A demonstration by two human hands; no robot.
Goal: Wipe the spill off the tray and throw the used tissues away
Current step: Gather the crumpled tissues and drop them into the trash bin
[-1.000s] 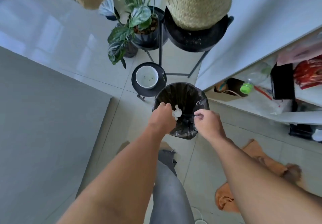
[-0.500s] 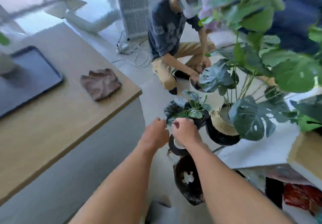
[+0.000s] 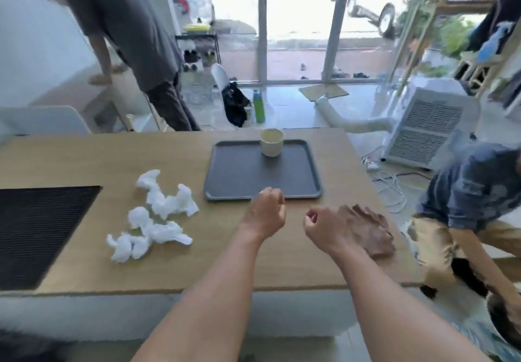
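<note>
The dark grey rectangular plastic tray (image 3: pixel 262 171) on the wooden worktop (image 3: pixel 84 161) looked wiped clean. Crumpled white tissues (image 3: pixel 153 215) lay left of it, undiscarded. Both loosely curled hands, left (image 3: pixel 266 212) and right (image 3: pixel 324 227), held nothing.

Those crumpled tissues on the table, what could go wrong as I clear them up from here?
1. The crumpled tissues lie in several loose wads, so a single grab may well drop some on the table or floor.
2. The cup stands upright at the tray's far edge; a careless reach there could tip it.
3. A person crouches right at the table's right end; turning that way with tissues risks a bump.
</note>
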